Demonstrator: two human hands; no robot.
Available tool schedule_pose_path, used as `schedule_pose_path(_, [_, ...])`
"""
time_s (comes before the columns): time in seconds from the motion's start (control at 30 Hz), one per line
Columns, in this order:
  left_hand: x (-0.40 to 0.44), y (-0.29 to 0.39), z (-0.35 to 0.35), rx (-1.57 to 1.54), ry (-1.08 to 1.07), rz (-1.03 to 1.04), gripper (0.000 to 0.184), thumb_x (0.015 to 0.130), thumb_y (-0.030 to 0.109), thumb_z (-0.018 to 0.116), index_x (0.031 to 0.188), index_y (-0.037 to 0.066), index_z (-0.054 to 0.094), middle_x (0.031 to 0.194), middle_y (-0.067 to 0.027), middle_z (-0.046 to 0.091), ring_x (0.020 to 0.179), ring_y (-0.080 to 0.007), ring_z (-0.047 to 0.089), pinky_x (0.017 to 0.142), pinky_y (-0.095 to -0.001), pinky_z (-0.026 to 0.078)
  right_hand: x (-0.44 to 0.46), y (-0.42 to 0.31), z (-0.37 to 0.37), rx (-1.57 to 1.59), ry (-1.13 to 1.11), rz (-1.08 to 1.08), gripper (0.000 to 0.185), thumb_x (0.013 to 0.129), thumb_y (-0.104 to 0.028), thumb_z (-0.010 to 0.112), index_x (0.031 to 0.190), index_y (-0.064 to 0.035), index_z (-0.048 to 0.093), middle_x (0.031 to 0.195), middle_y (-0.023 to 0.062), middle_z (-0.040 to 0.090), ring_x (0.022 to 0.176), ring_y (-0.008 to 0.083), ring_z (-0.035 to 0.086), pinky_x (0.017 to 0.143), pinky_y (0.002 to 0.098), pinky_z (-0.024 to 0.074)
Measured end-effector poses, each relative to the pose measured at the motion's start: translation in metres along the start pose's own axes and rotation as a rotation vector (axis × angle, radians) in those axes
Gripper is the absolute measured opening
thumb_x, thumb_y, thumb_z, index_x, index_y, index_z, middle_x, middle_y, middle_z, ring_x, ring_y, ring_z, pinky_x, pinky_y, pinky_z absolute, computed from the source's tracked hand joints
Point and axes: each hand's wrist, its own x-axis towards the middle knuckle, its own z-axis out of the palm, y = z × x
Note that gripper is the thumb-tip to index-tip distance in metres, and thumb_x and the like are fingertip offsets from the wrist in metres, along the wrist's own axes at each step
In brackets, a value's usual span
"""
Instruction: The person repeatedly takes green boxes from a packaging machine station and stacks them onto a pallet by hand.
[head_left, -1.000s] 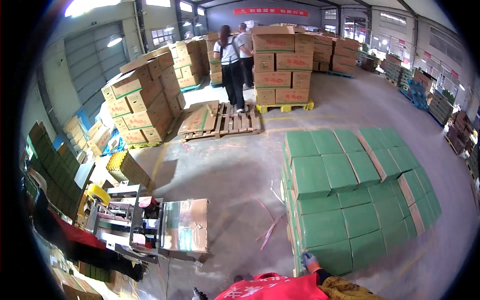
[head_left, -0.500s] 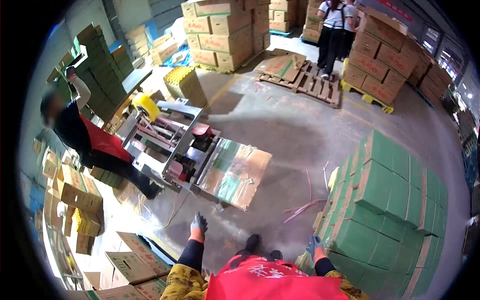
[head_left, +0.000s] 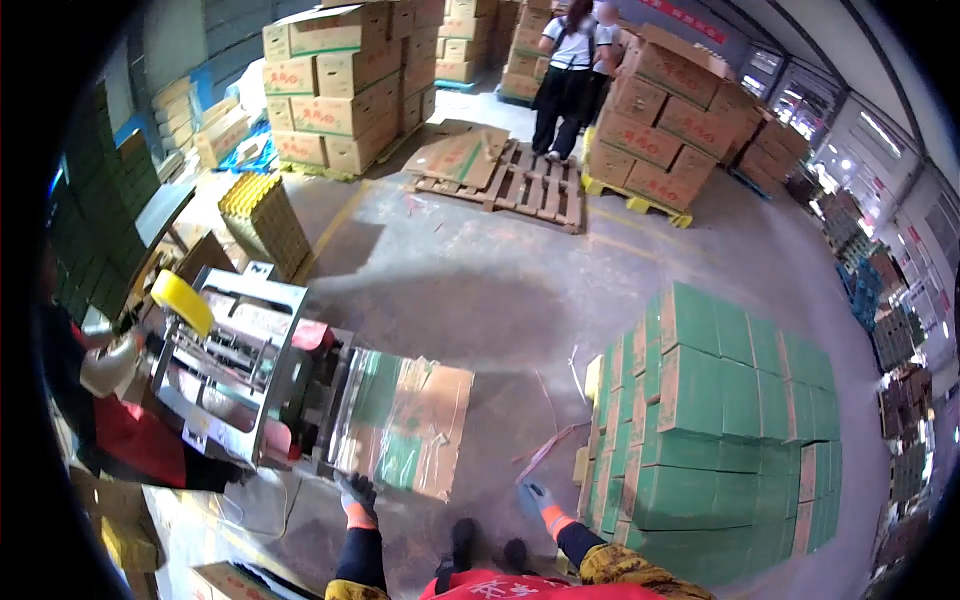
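My left hand (head_left: pixel 357 494), in a grey and orange glove, is at the near edge of the taping machine (head_left: pixel 250 370), with its fingers apart and nothing in it. Beside it lies a flattened, tape-covered cardboard piece (head_left: pixel 410 425) at the machine's outfeed end. My right hand (head_left: pixel 541 500), gloved the same way, hangs over the floor just left of the stack of green boxes (head_left: pixel 690 490). Nothing shows in its grasp, and its fingers look extended. Pink strapping (head_left: pixel 550 447) lies on the floor beyond it.
A co-worker (head_left: pixel 110 400) in a red apron stands left of the machine. Yellow trays (head_left: pixel 263 222) are stacked behind it. Farther back are a wooden pallet (head_left: pixel 535 187) with flat cardboard, two people (head_left: pixel 575 70), and brown carton stacks (head_left: pixel 335 90). An open carton (head_left: pixel 235 582) is at the lower left.
The view has turned right and tilted up. My left hand is now near the machine's end, and my right hand has moved left, off the green boxes. The co-worker's raised arm has come down.
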Motion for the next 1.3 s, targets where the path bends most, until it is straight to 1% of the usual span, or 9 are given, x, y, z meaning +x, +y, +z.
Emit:
schedule_pose_path(0.2, [-0.002, 0.008, 0.003, -0.137, 0.12, 0.022, 0.057, 0.082, 0.069, 0.047, 0.092, 0.014, 0.053, 0.076, 0.0002, 0.055, 0.061, -0.0135, 0.048, 0.053, -0.0275, 0.032, -0.04, -0.025, -0.008, 0.391, 0.242, 0.273, 0.025, 0.093, -0.013, 0.054, 0.115, -0.0014, 0.057, 0.103, 0.0059, 0.062, 0.094, 0.0176, 0.06, 0.083, 0.0288, 0.0484])
schedule_pose_path(0.37, [0.02, 0.022, -0.009, -0.169, 0.132, 0.109, 0.047, 0.082, 0.067, 0.049, 0.082, 0.021, 0.055, 0.066, 0.006, 0.048, 0.054, -0.0092, 0.043, 0.047, -0.0241, 0.026, -0.005, 0.043, -0.031, -0.087, 0.197, 0.093, 0.022, 0.091, -0.016, 0.058, 0.112, -0.0069, 0.058, 0.093, 0.0032, 0.063, 0.079, 0.0147, 0.061, 0.069, 0.0301, 0.051])
schedule_pose_path(0.47, [0.02, 0.029, -0.01, -0.132, 0.155, 0.124, 0.049, 0.08, 0.07, 0.051, 0.077, 0.022, 0.055, 0.061, 0.0061, 0.044, 0.049, -0.0088, 0.039, 0.044, -0.0245, 0.025, 0.012, 0.056, -0.021, -0.303, 0.296, 0.23, 0.037, 0.088, -0.033, 0.061, 0.106, -0.0001, 0.063, 0.095, 0.0047, 0.064, 0.097, 0.0194, 0.058, 0.088, 0.0331, 0.0446])
schedule_pose_path(0.6, [0.037, 0.018, -0.031, -0.13, -0.123, 0.222, 0.045, 0.086, 0.063, 0.047, 0.065, 0.024, 0.041, 0.057, 0.008, 0.033, 0.047, -0.0083, 0.033, 0.043, -0.0246, 0.023, 0.039, 0.076, -0.004, 0.091, 0.102, 0.179, 0.027, 0.091, -0.032, 0.055, 0.109, -0.0117, 0.06, 0.09, -0.0009, 0.064, 0.068, 0.0126, 0.058, 0.057, 0.0319, 0.0462])
schedule_pose_path(0.73, [0.0, 0.048, 0.006, -0.129, 0.114, 0.12, 0.037, 0.09, 0.058, 0.046, 0.074, 0.024, 0.05, 0.058, 0.0086, 0.032, 0.048, -0.0073, 0.032, 0.043, -0.0238, 0.024, 0.026, 0.011, 0.048, 0.145, -0.017, 0.303, 0.054, 0.091, -0.055, 0.041, 0.133, -0.0211, 0.045, 0.127, 0.0036, 0.05, 0.11, 0.0198, 0.05, 0.082, 0.0363, 0.0446])
schedule_pose_path(0.83, [0.003, 0.063, 0.024, -0.163, 0.051, 0.14, 0.056, 0.09, 0.057, 0.046, 0.131, 0.02, 0.046, 0.086, 0.0064, 0.048, 0.064, -0.0062, 0.04, 0.051, -0.0214, 0.031, 0.007, -0.076, 0.109, 0.083, -0.143, 0.39, 0.059, 0.093, -0.051, 0.039, 0.144, -0.0231, 0.03, 0.148, 0.0043, 0.027, 0.135, 0.0249, 0.027, 0.103, 0.0388, 0.0312])
schedule_pose_path(1.0, [0.044, 0.086, 0.051, -0.32, 0.143, 0.416, 0.056, 0.092, 0.053, 0.045, 0.127, 0.01, 0.049, 0.121, -0.0005, 0.054, 0.107, -0.0165, 0.05, 0.089, -0.0288, 0.039, 0.067, -0.046, 0.142, -0.263, -0.292, 0.072, 0.063, 0.096, -0.049, 0.033, 0.148, -0.0183, 0.018, 0.154, 0.0018, 0.015, 0.141, 0.0244, 0.015, 0.112, 0.0461, 0.0136])
schedule_pose_path(1.17, [0.062, 0.078, 0.034, -0.396, 0.142, 0.377, 0.063, 0.09, 0.054, 0.048, 0.129, 0.005, 0.047, 0.126, -0.0034, 0.053, 0.11, -0.0188, 0.05, 0.093, -0.0323, 0.04, 0.087, -0.02, 0.152, -0.275, -0.294, 0.037, 0.062, 0.096, -0.047, 0.032, 0.148, -0.0151, 0.018, 0.153, 0.0015, 0.017, 0.14, 0.0208, 0.017, 0.113, 0.0464, 0.0105])
schedule_pose_path(1.3, [0.065, 0.064, 0.029, -0.396, 0.08, 0.454, 0.063, 0.091, 0.055, 0.048, 0.13, 0.005, 0.046, 0.127, -0.0053, 0.052, 0.111, -0.0194, 0.05, 0.094, -0.0336, 0.039, 0.111, 0.018, 0.12, -1.969, -0.265, -0.502, 0.06, 0.096, -0.04, 0.037, 0.148, -0.0161, 0.019, 0.153, 0.0046, 0.018, 0.14, 0.0218, 0.018, 0.112, 0.0431, 0.015])
